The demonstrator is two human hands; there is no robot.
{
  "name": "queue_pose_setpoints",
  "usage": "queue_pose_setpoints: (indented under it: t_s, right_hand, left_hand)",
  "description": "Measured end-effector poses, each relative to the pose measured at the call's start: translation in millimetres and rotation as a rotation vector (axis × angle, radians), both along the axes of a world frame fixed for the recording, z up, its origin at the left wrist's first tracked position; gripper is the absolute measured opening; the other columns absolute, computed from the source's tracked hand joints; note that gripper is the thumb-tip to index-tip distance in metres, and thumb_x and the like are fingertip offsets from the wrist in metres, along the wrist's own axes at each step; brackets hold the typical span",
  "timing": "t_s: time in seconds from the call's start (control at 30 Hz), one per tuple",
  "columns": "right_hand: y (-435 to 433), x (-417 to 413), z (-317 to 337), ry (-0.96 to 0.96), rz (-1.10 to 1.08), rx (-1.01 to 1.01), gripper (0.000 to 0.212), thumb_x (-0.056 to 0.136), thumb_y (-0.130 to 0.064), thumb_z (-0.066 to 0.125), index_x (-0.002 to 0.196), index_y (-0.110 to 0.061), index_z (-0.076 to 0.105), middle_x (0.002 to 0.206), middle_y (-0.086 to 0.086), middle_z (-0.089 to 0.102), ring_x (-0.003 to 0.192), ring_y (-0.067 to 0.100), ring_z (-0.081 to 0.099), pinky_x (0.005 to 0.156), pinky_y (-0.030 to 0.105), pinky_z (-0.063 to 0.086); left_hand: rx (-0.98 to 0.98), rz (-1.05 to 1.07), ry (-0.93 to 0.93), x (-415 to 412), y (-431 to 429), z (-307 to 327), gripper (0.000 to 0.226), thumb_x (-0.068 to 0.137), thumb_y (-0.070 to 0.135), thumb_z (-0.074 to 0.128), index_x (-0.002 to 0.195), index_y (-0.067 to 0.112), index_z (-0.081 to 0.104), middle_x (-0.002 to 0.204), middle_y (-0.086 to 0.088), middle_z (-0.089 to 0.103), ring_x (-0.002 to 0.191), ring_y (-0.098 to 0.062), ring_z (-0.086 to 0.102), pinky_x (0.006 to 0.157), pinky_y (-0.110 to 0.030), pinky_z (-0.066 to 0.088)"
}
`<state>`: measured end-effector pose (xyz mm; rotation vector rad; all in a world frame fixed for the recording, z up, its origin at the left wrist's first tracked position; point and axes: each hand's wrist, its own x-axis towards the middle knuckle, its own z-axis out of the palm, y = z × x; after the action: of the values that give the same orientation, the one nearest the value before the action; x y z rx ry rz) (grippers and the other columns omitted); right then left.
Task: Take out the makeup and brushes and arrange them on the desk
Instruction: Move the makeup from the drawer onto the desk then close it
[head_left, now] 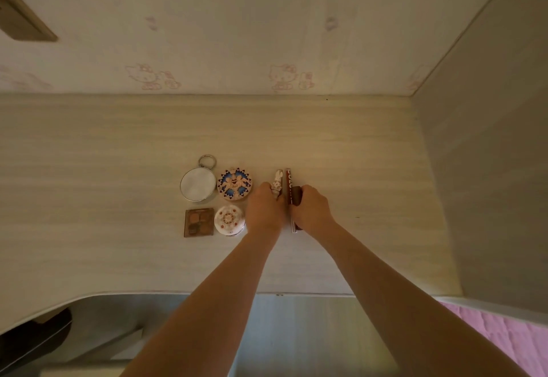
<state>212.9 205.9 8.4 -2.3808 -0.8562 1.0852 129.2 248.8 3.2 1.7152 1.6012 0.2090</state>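
Stretches both arms over desk; curls left hand round bunny tube, right hand round brown stick.

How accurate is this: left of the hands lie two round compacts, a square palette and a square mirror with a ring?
The head view shows the mirror is round, not square. The rest stands.

The one wide-angle head camera looks steeply down from above the near edge of the desk, facing the back wall, close over the desktop's middle.
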Motion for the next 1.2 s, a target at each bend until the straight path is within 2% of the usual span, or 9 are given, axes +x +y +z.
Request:
queue_pose_setpoints:
  t_s: [0.13, 0.3, 0.43, 0.5, 0.63, 0.77, 0.87, 1.03, 1.2]
  right_hand:
    - [7.3, -0.2, -1.5, -0.037, 0.025, -0.018, 0.015, 0.091, -0.025, 0.055, 0.089, -0.013, 0.046, 0.082, 0.003, 0.052, 0.078, 0.026, 0.054, 0.065, 0.032, 0.044]
    - [9.0, -1.3, -3.1, -0.044, 0.016, -0.003, 0.020, 0.089, -0.029, 0.058, 0.096, -0.012, 0.053, 0.084, 0.003, 0.057, 0.076, 0.024, 0.054, 0.063, 0.032, 0.044]
    - [8.6, 1.6, -7.2, -0.040, 0.009, 0.015, 0.016, 0.086, -0.022, 0.062, 0.095, -0.014, 0.053, 0.084, 0.001, 0.056, 0.074, 0.022, 0.053, 0.062, 0.029, 0.042]
    - [8.1, 2.6, -9.3, -0.038, 0.011, 0.023, 0.016, 0.086, -0.022, 0.062, 0.095, -0.014, 0.052, 0.083, 0.000, 0.055, 0.071, 0.019, 0.052, 0.059, 0.027, 0.039]
    - [7.8, 7.4, -12.3, -0.055, -0.039, 0.031, 0.015, 0.087, -0.022, 0.058, 0.089, -0.015, 0.046, 0.079, 0.000, 0.052, 0.061, 0.013, 0.046, 0.046, 0.024, 0.032]
    - [8.7, 12.7, -11.8, -0.064, -0.058, 0.045, 0.026, 0.084, -0.017, 0.063, 0.106, -0.009, 0.050, 0.089, 0.002, 0.053, 0.077, 0.020, 0.052, 0.060, 0.028, 0.043]
    - [10.6, 15.9, -11.7, -0.070, -0.057, 0.052, 0.031, 0.084, -0.015, 0.063, 0.111, -0.006, 0.051, 0.096, 0.007, 0.058, 0.081, 0.021, 0.051, 0.066, 0.031, 0.046]
    - [13.8, 16.3, -10.5, -0.102, -0.014, 0.059, 0.030, 0.083, -0.014, 0.065, 0.108, -0.004, 0.051, 0.098, 0.009, 0.059, 0.080, 0.020, 0.050, 0.064, 0.029, 0.042]
    - [14.8, 12.6, -5.8, -0.104, -0.017, 0.077, 0.023, 0.085, -0.015, 0.064, 0.101, -0.009, 0.050, 0.088, 0.003, 0.053, 0.076, 0.020, 0.052, 0.064, 0.032, 0.047]
  left_hand:
    - [-0.007, -0.009, 0.021, 2.2, 6.7, -1.8, 0.016, 0.089, 0.018, 0.055, 0.094, 0.003, 0.056, 0.089, -0.010, 0.059, 0.080, -0.027, 0.056, 0.067, -0.039, 0.050]
    - [-0.016, 0.037, -0.005, -1.1, 9.8, -5.4, 0.018, 0.087, 0.021, 0.060, 0.094, 0.004, 0.056, 0.092, -0.011, 0.062, 0.083, -0.026, 0.056, 0.067, -0.035, 0.043]
    - [-0.033, 0.110, -0.039, -1.3, 9.6, -5.8, 0.011, 0.088, 0.018, 0.059, 0.090, 0.008, 0.053, 0.090, -0.010, 0.062, 0.076, -0.022, 0.054, 0.061, -0.028, 0.037]
    - [-0.033, 0.132, -0.047, -2.2, 8.0, -5.5, 0.008, 0.086, 0.011, 0.057, 0.088, 0.008, 0.050, 0.089, -0.010, 0.060, 0.075, -0.021, 0.053, 0.058, -0.026, 0.035]
    - [-0.026, 0.144, -0.079, -3.0, 3.7, -3.6, 0.011, 0.080, 0.003, 0.056, 0.090, 0.004, 0.052, 0.091, -0.012, 0.058, 0.082, -0.026, 0.054, 0.064, -0.031, 0.038]
    - [0.001, 0.110, -0.038, -3.5, 5.5, -1.5, 0.017, 0.084, 0.004, 0.054, 0.100, 0.001, 0.056, 0.100, -0.014, 0.058, 0.092, -0.028, 0.053, 0.073, -0.035, 0.041]
    - [-0.001, 0.105, -0.022, -4.4, 7.4, -0.3, 0.019, 0.087, 0.005, 0.052, 0.104, -0.001, 0.057, 0.105, -0.016, 0.058, 0.098, -0.030, 0.053, 0.076, -0.036, 0.041]
    - [0.031, 0.081, 0.020, -2.6, 3.4, 2.3, 0.026, 0.088, 0.002, 0.049, 0.113, -0.002, 0.056, 0.113, -0.018, 0.054, 0.096, -0.023, 0.047, 0.073, -0.025, 0.030]
    - [0.095, 0.022, 0.039, -3.2, 1.6, 0.3, 0.030, 0.095, 0.006, 0.045, 0.122, 0.006, 0.056, 0.111, -0.014, 0.057, 0.090, -0.017, 0.046, 0.073, -0.024, 0.034]
